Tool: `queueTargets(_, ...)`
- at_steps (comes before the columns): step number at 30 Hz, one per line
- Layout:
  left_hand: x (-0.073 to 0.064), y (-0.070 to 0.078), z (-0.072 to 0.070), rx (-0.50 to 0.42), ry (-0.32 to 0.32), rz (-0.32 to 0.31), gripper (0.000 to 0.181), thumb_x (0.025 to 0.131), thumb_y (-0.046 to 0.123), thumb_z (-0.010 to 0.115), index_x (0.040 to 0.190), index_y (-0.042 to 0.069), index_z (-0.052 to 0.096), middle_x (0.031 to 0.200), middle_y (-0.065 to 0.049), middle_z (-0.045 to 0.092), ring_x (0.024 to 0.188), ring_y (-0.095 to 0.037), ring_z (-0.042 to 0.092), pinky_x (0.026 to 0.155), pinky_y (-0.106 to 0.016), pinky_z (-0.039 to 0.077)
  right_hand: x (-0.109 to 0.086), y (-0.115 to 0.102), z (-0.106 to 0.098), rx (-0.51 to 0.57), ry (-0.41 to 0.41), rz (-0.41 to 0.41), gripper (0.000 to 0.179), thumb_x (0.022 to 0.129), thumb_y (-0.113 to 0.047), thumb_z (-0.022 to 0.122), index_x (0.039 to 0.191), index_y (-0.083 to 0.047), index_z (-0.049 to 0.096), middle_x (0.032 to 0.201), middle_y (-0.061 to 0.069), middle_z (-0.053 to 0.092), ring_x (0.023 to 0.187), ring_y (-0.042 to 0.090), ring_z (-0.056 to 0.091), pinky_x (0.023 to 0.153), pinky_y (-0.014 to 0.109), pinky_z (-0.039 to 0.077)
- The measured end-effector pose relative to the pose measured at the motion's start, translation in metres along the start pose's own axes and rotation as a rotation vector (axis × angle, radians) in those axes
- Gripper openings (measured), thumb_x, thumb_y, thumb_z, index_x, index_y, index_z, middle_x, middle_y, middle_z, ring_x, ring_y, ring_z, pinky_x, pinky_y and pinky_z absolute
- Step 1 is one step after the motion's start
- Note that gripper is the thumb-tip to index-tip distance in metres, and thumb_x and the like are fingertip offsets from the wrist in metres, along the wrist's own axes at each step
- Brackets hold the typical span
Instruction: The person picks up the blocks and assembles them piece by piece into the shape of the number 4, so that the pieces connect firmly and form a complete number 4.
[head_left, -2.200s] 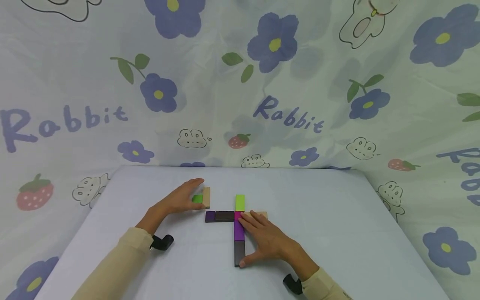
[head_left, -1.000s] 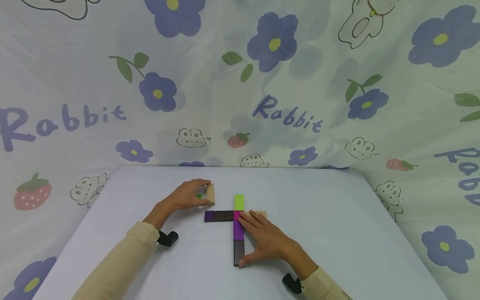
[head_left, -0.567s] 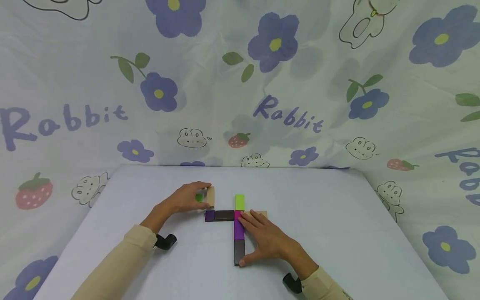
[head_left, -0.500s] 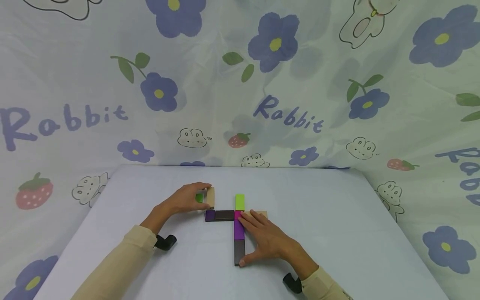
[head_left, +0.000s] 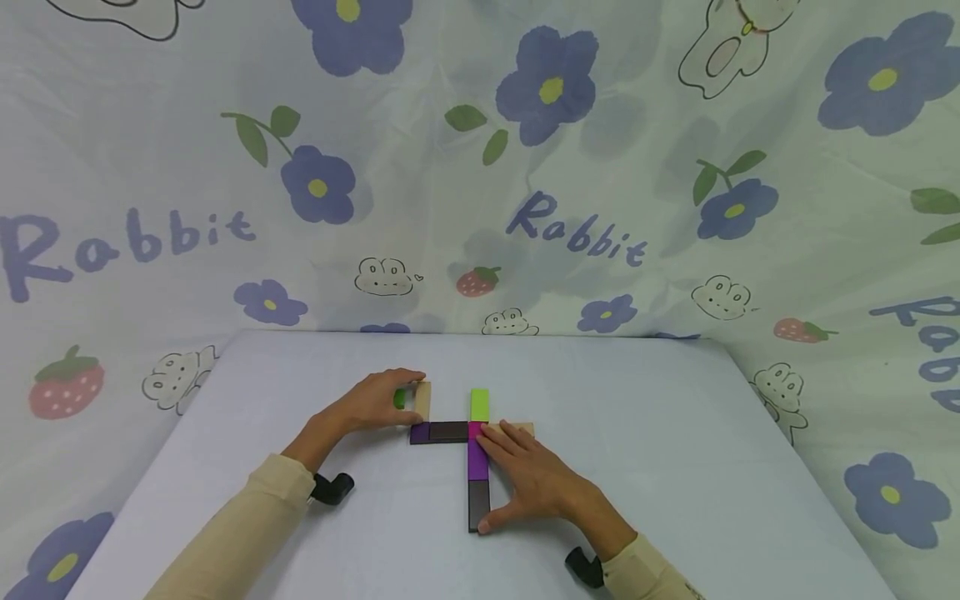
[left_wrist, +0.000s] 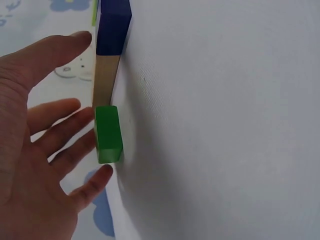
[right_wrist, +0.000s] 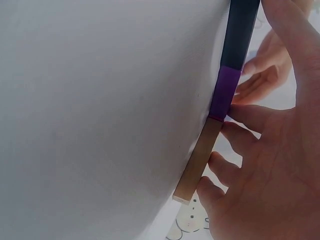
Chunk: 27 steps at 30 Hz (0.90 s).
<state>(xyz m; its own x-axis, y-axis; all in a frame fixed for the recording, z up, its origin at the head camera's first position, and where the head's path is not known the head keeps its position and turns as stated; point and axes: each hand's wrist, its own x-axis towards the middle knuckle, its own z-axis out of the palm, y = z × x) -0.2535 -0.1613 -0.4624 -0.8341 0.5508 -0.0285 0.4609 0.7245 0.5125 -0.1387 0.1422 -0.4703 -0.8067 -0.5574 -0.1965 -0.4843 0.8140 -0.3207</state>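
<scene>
In the head view, my left hand (head_left: 369, 402) pinches an upright-lying natural wood block (head_left: 423, 401) lengthwise, thumb at its near end, a fingertip at its far end. A green block (head_left: 400, 398) sits against its left side, partly behind the fingers. The wood block's near end is right at the dark purple block (head_left: 420, 433), which adjoins a black block (head_left: 448, 432). My right hand (head_left: 536, 483) spreads over the joined row: fingertips on the magenta block (head_left: 475, 431) and another wood block (head_left: 517, 429), thumb at the dark grey block (head_left: 478, 506). A purple block (head_left: 477, 460) lies between.
A lime block (head_left: 480, 405) extends from the magenta one toward the back of the white table (head_left: 675, 467). Black wrist-worn pieces show below both sleeves, such as the left one (head_left: 332, 489). A patterned cloth (head_left: 600, 167) hangs behind the table.
My left hand has brought the wood block, with the green one beside it, to the right and then nearer, up to the dark purple block. The right hand has stayed put.
</scene>
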Motion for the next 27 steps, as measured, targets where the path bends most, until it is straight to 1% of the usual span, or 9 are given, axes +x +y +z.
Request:
queueTargets(6, -0.0004, -0.0002, 0.0003, 0.005, -0.022, -0.005, 0.082, 0.082, 0.047, 0.082, 0.145, 0.004, 0.053, 0.147, -0.017, 0.052, 0.138, -0.040, 0.044, 0.112, -0.061, 0.033, -0.0013, 0.0004, -0.0002, 0.005, 0.005, -0.011, 0.123, 0.067, -0.082, 0.072, 0.162, -0.021, 0.024, 0.169, -0.006, 0.015, 0.155, 0.025, 0.008, 0.121, 0.049, 0.021)
queueTargets(10, 0.0006, -0.0004, 0.0015, 0.009, -0.027, 0.011, 0.081, 0.081, 0.047, 0.082, 0.144, 0.004, 0.054, 0.147, -0.016, 0.054, 0.138, -0.037, 0.046, 0.113, -0.059, 0.034, -0.0009, 0.0008, -0.0001, 0.002, 0.004, -0.012, 0.123, 0.067, -0.083, 0.071, 0.163, -0.021, 0.024, 0.169, -0.007, 0.015, 0.155, 0.025, 0.008, 0.121, 0.049, 0.022)
queueTargets(17, 0.0024, -0.0002, 0.0015, 0.049, -0.024, 0.049, 0.077, 0.083, 0.048, 0.080, 0.142, 0.003, 0.058, 0.145, -0.016, 0.055, 0.137, -0.039, 0.046, 0.109, -0.065, 0.034, -0.0004, 0.0005, -0.0002, 0.000, 0.007, -0.013, 0.124, 0.067, -0.083, 0.071, 0.163, -0.021, 0.024, 0.169, -0.007, 0.015, 0.155, 0.025, 0.008, 0.121, 0.049, 0.022)
queueTargets(22, 0.0029, -0.0002, 0.0021, 0.064, -0.033, 0.051, 0.077, 0.084, 0.048, 0.079, 0.142, 0.003, 0.057, 0.146, -0.016, 0.054, 0.137, -0.039, 0.045, 0.109, -0.065, 0.033, -0.0008, 0.0000, -0.0005, -0.001, 0.011, -0.012, 0.124, 0.066, -0.083, 0.071, 0.163, -0.021, 0.024, 0.169, -0.007, 0.015, 0.155, 0.026, 0.009, 0.121, 0.049, 0.022)
queueTargets(27, 0.0038, 0.0004, 0.0027, 0.084, -0.049, 0.036, 0.079, 0.084, 0.049, 0.079, 0.144, 0.003, 0.056, 0.147, -0.015, 0.053, 0.137, -0.039, 0.045, 0.110, -0.065, 0.033, -0.0011, 0.0001, -0.0005, 0.002, 0.011, -0.010, 0.124, 0.066, -0.084, 0.071, 0.163, -0.021, 0.024, 0.169, -0.007, 0.015, 0.155, 0.025, 0.009, 0.121, 0.049, 0.023)
